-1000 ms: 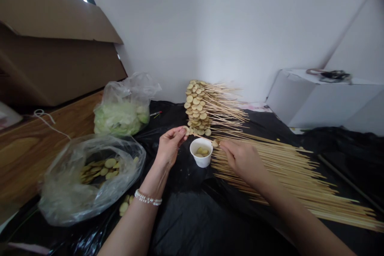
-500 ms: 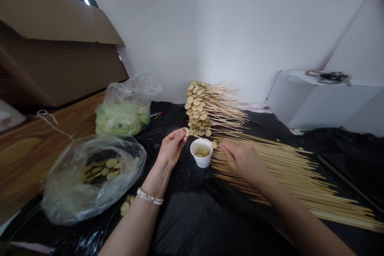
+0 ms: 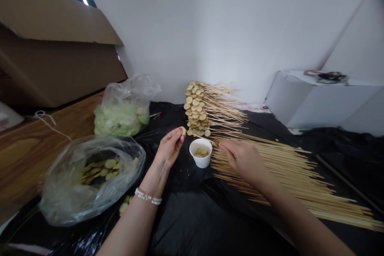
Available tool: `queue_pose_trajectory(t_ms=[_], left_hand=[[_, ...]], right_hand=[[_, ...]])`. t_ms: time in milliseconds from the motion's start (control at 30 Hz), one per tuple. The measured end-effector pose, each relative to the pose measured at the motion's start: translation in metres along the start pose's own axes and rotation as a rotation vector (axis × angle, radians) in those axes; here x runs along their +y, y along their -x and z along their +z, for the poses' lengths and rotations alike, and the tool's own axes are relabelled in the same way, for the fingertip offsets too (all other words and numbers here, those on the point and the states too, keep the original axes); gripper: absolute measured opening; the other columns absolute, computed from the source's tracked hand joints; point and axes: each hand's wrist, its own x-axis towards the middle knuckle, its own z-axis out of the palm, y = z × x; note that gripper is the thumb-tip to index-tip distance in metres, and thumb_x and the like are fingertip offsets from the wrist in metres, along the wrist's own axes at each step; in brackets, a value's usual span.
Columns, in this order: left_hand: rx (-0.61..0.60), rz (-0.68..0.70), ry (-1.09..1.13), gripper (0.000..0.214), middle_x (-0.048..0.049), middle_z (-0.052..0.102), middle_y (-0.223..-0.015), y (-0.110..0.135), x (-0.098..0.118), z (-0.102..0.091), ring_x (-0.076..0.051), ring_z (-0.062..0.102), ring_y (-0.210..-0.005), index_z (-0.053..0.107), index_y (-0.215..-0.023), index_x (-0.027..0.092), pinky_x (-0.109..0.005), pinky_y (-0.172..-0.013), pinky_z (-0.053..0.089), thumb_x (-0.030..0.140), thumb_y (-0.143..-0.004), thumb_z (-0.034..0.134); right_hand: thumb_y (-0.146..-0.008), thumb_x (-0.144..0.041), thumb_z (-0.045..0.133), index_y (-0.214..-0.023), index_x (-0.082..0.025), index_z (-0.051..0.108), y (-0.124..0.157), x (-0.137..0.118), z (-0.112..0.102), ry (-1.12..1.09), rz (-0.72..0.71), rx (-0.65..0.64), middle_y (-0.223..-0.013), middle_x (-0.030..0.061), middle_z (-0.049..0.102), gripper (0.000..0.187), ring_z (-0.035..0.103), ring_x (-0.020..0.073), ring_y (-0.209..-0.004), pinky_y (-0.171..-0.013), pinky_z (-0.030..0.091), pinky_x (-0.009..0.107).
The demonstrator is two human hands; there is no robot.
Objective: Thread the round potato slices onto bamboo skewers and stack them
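Note:
My left hand (image 3: 170, 146) pinches a round, pale yellow potato slice (image 3: 183, 130) between thumb and fingers. My right hand (image 3: 241, 158) is closed around a thin wooden skewer (image 3: 207, 139), which points left toward that slice. Whether the tip touches the slice is too small to tell. Just below the skewer stands a white paper cup (image 3: 201, 163) with several potato slices (image 3: 201, 152) inside. Behind the hands, finished potato skewers (image 3: 196, 106) lie stacked, slices to the left and sticks to the right. Many bare skewers (image 3: 279, 172) are spread beneath and beyond my right hand.
An open clear plastic bag (image 3: 66, 192) of potato slices lies on the left, a tied bag of pale green vegetables (image 3: 120, 118) behind it. Loose slices (image 3: 123, 208) rest on black plastic sheeting (image 3: 186, 216). A cardboard box (image 3: 60, 60) and white box (image 3: 300, 100) flank the wall.
A slice seen on the skewer beside my right fingers no longer shows its face there. The slice in my left fingers has tilted and shifted slightly left. The view has moved a little.

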Motion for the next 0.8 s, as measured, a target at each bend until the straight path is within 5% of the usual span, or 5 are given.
queue_pose_trajectory(t_ms=[800], left_hand=[[-0.039, 0.065, -0.052, 0.017, -0.0041, 0.070, -0.075, -0.0013, -0.0041, -0.0031, -0.007, 0.061, -0.066, 0.073, -0.075, 0.011, -0.013, -0.061, 0.052, 0.011, -0.060, 0.081]], right_hand=[[-0.096, -0.027, 0.038, -0.094, -0.020, 0.067, 0.0018, -0.0023, 0.0023, 0.025, 0.030, -0.019, -0.089, 0.0048, 0.069, 0.030, 0.062, 0.0167, -0.084, -0.072, 0.041, 0.026]])
